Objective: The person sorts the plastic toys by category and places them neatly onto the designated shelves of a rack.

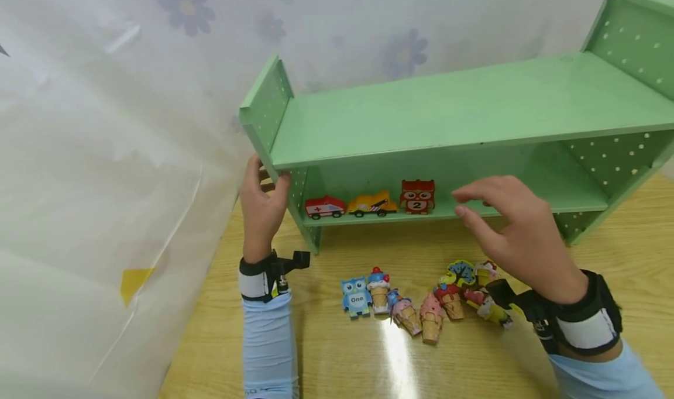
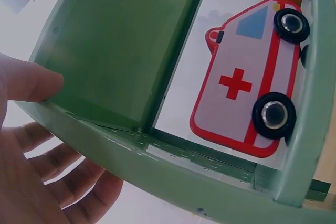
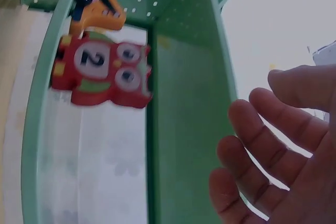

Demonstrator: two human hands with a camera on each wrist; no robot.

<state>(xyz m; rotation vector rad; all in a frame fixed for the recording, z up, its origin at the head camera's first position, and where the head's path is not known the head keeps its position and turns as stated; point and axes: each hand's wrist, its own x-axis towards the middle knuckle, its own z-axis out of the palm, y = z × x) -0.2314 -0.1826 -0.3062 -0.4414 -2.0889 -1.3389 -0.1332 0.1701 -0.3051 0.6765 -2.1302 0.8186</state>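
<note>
A green shelf with dotted side panels stands on the wooden table. At its left side panel, my left hand grips the front edge, thumb on one face and fingers round the other. On the lower board stand a red and white ambulance, a yellow tow truck and a red owl marked 2. The ambulance fills much of the left wrist view. Just right of the owl, my right hand hovers before the shelf with fingers loosely bent, holding nothing.
On the table in front lie a blue owl marked One, several ice-cream cone figures and a small tree piece. A pale flowered sheet hangs behind and to the left.
</note>
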